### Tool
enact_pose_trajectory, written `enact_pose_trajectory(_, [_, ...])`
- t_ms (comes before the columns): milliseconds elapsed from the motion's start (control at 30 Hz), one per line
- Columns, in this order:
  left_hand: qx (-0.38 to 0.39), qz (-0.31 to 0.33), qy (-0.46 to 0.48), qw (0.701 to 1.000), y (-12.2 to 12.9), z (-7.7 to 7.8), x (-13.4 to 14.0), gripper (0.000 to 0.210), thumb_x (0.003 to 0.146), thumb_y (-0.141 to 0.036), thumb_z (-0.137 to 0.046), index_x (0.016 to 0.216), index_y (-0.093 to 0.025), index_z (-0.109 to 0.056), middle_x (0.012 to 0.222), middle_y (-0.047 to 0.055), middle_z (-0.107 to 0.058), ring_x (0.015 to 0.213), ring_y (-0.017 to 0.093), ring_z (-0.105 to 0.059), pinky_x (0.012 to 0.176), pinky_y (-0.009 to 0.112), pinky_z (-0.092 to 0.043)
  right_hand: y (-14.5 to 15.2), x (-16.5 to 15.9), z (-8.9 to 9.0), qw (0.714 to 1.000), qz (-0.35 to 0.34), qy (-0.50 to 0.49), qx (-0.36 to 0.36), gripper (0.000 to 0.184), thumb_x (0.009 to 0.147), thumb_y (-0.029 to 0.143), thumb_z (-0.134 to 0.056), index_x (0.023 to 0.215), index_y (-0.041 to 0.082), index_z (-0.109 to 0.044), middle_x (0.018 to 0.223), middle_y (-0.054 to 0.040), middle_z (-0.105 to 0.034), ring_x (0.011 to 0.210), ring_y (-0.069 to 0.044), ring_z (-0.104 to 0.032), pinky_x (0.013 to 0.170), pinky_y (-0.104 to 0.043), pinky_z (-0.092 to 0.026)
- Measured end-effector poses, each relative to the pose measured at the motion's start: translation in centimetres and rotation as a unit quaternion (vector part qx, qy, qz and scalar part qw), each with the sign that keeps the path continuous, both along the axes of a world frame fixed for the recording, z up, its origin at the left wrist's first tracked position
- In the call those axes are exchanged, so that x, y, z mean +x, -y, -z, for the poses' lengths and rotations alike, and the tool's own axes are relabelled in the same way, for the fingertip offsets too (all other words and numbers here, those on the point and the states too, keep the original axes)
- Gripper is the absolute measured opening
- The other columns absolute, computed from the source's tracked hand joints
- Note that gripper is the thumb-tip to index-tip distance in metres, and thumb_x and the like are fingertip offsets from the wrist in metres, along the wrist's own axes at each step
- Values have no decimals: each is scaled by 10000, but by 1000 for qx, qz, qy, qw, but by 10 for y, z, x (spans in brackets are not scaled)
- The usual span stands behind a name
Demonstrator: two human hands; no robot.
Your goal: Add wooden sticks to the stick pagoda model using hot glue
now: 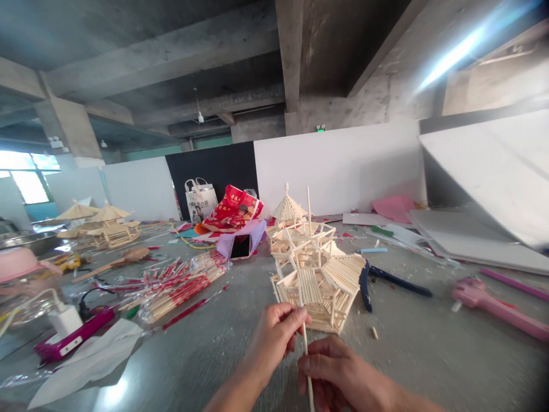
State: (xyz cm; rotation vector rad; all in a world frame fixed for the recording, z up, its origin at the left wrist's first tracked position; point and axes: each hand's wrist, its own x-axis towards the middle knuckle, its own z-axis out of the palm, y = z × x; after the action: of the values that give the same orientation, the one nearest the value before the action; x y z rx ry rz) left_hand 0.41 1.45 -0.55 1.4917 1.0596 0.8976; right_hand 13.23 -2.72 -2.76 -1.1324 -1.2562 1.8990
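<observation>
left hand (274, 335) pinches thin stick (305, 343) near its middle | right hand (338, 375) grips it lower, steadying (stick upright) | wooden model house (315, 269) just beyond fingertips | pliers (386, 280) off right

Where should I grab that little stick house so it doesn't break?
Probably by its flat base edge, from the near side. The stick pavilion model leans away with thin posts and a spire on top, which look fragile. The left hand and right hand pinch a thin stick just before it.
</observation>
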Motion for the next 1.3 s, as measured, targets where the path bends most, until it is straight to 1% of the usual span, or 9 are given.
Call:
enact_pose_trajectory(67, [-1,-3,11,1000,0,0,1,349,720,-441,-523,751,-117,-649,454,-57,-428,381,58,-329,363,185,-198,0,1,0,1000,-6,-4,-2,193,735,267,-472,712,113,-587,421,21,-529,341,-44,-428,341,-148,-246])
enact_pose_trajectory(167, [-9,18,58,998,-1,-1,3,315,739,-390,-502,787,-117,-654,585,-15,-529,433,65,-389,397,190,-256,-1,1,0,1000,-7,-11,8,199,737,258,-462,692,110,-588,444,20,-535,350,-38,-433,347,-144,-260])
enact_pose_trajectory(233, [-30,27,82,996,-1,-1,4,284,737,-356,-502,786,-124,-658,631,1,-558,473,78,-435,434,197,-301,-2,1,0,1000,-8,-12,12,203,739,250,-453,682,111,-590,438,22,-533,347,-35,-436,345,-138,-263])
enact_pose_trajectory(433, [-115,0,170,979,2,3,8,252,714,-316,-516,787,-120,-657,702,31,-601,612,129,-536,580,242,-405,-2,-1,1,999,-4,-10,39,211,711,236,-439,620,108,-581,373,21,-507,291,-43,-411,305,-135,-264])
enact_pose_trajectory(600, [-171,-13,214,962,3,6,14,234,700,-282,-521,756,-97,-653,664,23,-577,609,115,-536,585,224,-411,0,-3,-3,999,16,5,37,200,680,207,-419,609,115,-581,354,25,-491,269,-50,-390,279,-136,-271])
enact_pose_trajectory(800, [-182,-31,245,952,5,8,19,219,698,-267,-525,772,-100,-647,672,25,-575,606,113,-533,565,216,-422,2,-3,-8,999,12,-2,44,196,666,200,-414,568,126,-567,339,29,-468,258,-47,-381,271,-126,-266])
enact_pose_trajectory(900, [-193,-37,256,946,6,9,21,224,708,-257,-514,790,-92,-642,682,33,-575,597,112,-531,547,211,-424,1,-2,-7,999,6,-8,49,197,672,213,-429,574,122,-573,354,23,-482,265,-46,-388,271,-124,-270])
enact_pose_trajectory(1033, [-213,-55,261,940,8,8,22,224,712,-248,-509,789,-82,-637,666,33,-566,577,105,-522,528,205,-425,0,-3,-4,998,25,-11,54,199,662,212,-439,547,118,-571,335,25,-461,265,-46,-382,268,-124,-268])
enact_pose_trajectory(1300, [-229,-56,285,929,7,12,25,236,724,-252,-504,807,-71,-630,657,23,-544,560,96,-507,524,203,-421,-2,-3,0,998,35,-4,55,193,635,214,-448,530,117,-577,329,20,-458,253,-50,-369,259,-134,-251])
